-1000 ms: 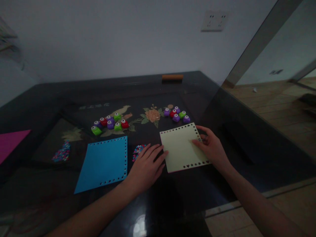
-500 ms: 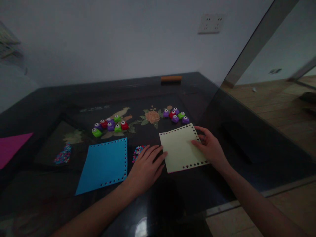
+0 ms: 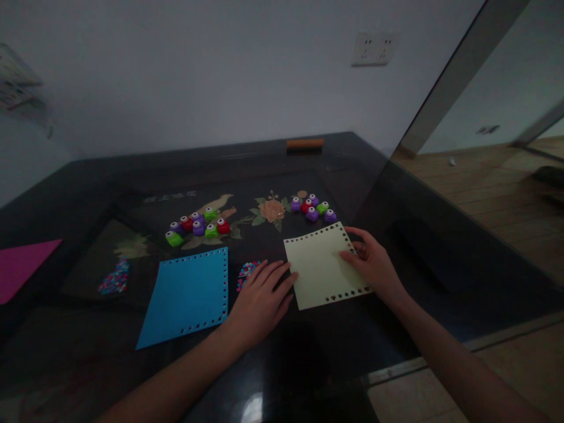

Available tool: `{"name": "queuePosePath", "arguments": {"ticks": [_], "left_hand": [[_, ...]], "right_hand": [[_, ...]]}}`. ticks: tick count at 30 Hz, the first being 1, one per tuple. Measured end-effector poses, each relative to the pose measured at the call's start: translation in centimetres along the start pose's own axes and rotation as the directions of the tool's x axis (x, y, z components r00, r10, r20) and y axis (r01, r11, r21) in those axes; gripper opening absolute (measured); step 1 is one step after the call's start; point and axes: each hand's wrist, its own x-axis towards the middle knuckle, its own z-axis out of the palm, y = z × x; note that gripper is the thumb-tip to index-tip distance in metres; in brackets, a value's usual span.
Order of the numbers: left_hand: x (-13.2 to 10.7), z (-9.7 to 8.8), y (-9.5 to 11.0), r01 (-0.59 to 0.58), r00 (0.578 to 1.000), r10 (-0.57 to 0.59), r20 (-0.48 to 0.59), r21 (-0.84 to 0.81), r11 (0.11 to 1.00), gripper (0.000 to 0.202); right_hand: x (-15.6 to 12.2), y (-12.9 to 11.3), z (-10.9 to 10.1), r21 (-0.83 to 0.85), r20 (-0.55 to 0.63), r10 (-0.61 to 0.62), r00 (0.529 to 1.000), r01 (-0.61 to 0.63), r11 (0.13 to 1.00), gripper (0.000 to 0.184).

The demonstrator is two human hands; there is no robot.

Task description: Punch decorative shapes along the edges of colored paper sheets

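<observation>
A pale yellow sheet of paper (image 3: 324,267) lies before me, with small shapes punched along its top, right and bottom edges. My right hand (image 3: 372,264) pinches its right edge between thumb and fingers. My left hand (image 3: 264,294) rests palm down, fingers stretched out, the thumb touching the sheet's left edge. Partly under the left fingers is a small pile of colourful punched paper bits (image 3: 247,270). Left of that hand lies a blue sheet of paper (image 3: 189,294) with holes punched along the top, right and part of the bottom edge.
Purple, red and green craft punches stand in a left group (image 3: 198,225) and a right group (image 3: 312,207). More paper bits (image 3: 115,277) and a pink sheet (image 3: 24,267) lie at left. A brown cylinder (image 3: 305,144) sits at the dark table's (image 3: 247,158) back, near the wall.
Both hands and the yellow sheet hold almost the same position. The view has shifted very slightly.
</observation>
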Motion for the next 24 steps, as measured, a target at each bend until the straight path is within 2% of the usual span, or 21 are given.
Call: {"name": "queuePosePath", "arguments": {"ticks": [5,14,19,21,24], "left_hand": [[0.0,0.0,0.0,0.002,1.000,-0.002,-0.004,0.004,1.000,0.038],[-0.1,0.2,0.0,-0.003,1.000,0.003,-0.018,0.005,1.000,0.037],[0.0,0.0,0.0,0.003,1.000,-0.003,0.006,0.002,1.000,0.037],[0.0,0.0,0.0,0.006,1.000,-0.006,0.008,0.000,1.000,0.037],[0.0,0.1,0.0,0.003,1.000,-0.003,0.003,0.000,1.000,0.037]], "right_hand": [[-0.1,-0.2,0.0,-0.006,-0.008,0.010,1.000,-0.010,1.000,0.058],[0.1,0.3,0.0,-0.081,-0.038,-0.044,0.998,0.041,0.996,0.059],[0.4,0.8,-0.7,-0.235,-0.126,-0.240,0.963,0.206,0.950,0.050],[0.5,1.1,-1.0,-0.361,-0.135,-0.336,0.932,0.269,0.893,0.040],[0.7,1.9,-1.3,-0.539,-0.086,-0.432,0.898,0.323,0.778,0.028]]}}
